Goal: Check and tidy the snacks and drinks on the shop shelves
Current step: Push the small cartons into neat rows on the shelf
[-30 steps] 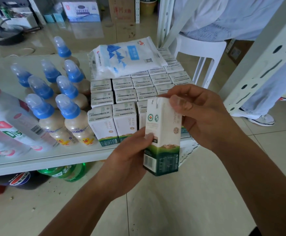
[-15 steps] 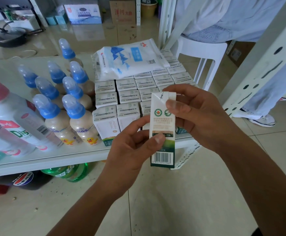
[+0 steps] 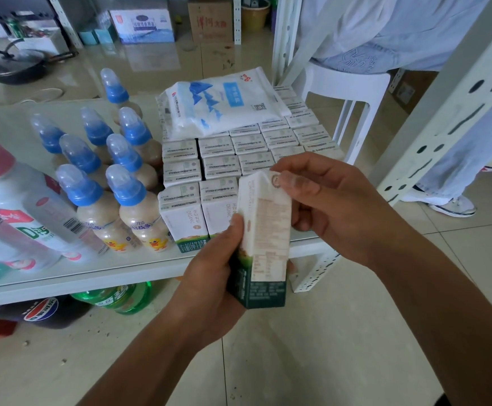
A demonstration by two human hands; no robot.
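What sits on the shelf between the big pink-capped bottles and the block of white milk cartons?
In the head view, a cluster of small blue-capped bottles with beige drink stands between the pink-capped bottles and the milk cartons, on the white shelf.

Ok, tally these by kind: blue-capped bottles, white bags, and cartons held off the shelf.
Blue-capped bottles: 8
White bag: 1
Held carton: 1
Total: 10
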